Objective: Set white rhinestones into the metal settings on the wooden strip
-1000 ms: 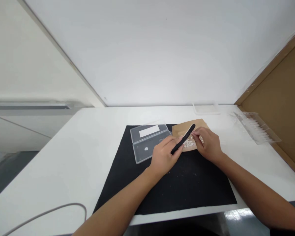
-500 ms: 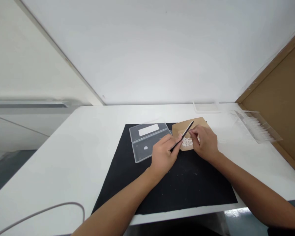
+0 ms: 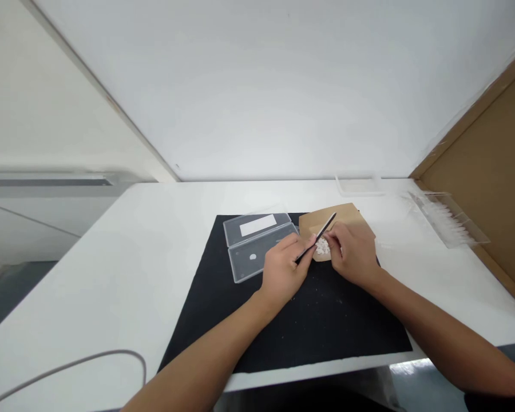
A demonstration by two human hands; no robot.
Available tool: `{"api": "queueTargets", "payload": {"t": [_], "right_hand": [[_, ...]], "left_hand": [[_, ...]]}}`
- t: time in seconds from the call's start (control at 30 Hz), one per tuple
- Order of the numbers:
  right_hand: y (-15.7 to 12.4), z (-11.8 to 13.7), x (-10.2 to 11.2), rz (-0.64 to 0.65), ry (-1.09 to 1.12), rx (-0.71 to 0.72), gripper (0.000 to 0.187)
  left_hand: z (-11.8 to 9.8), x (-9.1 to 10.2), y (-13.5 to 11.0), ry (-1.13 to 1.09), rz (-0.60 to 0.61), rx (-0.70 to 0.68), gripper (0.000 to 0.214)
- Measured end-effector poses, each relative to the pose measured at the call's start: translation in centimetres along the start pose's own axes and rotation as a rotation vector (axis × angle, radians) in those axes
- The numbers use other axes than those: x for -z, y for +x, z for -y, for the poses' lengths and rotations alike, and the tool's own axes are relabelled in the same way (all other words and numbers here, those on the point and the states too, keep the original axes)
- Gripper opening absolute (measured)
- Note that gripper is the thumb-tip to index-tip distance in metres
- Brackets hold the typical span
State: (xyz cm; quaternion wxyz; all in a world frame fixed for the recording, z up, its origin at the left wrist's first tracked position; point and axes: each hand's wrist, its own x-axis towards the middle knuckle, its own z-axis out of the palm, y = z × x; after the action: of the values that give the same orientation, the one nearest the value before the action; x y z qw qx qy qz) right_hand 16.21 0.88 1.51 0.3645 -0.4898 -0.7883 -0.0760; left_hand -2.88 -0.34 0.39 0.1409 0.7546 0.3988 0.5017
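Mat (image 3: pixel 309 337) laid on tabletop (image 3: pixel 111 274). Case (image 3: pixel 242 262) placed on mat, left of paper (image 3: pixel 347 213); pieces (image 3: pixel 323 247) piled on paper. Box (image 3: pixel 476 235) set at right, near cardboard panel (image 3: pixel 493 149).

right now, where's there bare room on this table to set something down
Widest is the white tabletop left of the black mat, beyond the gray cable. The mat's near middle is open too, bar pale specks. Crowded: the mat's back, with the open clear plastic case, brown paper, left hand gripping a black-and-white stick, and right hand; far right, a clear tray.
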Motion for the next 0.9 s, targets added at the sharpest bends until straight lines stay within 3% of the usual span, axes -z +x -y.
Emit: {"api": "queueTargets", "payload": {"t": [0.2, 0.33, 0.47, 0.63, 0.77, 0.9], "right_hand": [[0.01, -0.26, -0.21, -0.07, -0.057, -0.103, 0.028], [-0.18, -0.17, -0.5, 0.021, -0.017, 0.009, 0.027], [0.03, -0.22, -0.6, -0.065, -0.058, -0.061, 0.027], [0.27, -0.31, -0.39, 0.003, 0.001, -0.022, 0.026], [0.3, -0.36, -0.34, -0.075, -0.062, -0.08, 0.026], [0.27, -0.43, -0.39, -0.022, -0.008, -0.03, 0.027]], "left_hand": [[-0.12, 0.05, 0.07, 0.02, -0.023, -0.024, 0.017], [-0.06, 0.06, 0.11, 0.035, -0.003, -0.028, 0.017], [-0.1, 0.05, 0.16, 0.016, -0.035, -0.026, 0.016], [-0.14, 0.04, 0.0, 0.035, -0.011, -0.022, 0.016], [-0.23, 0.01, -0.03, 0.022, -0.034, -0.033, 0.016], [-0.35, 0.05, -0.05, 0.047, -0.018, -0.033, 0.017]]}}
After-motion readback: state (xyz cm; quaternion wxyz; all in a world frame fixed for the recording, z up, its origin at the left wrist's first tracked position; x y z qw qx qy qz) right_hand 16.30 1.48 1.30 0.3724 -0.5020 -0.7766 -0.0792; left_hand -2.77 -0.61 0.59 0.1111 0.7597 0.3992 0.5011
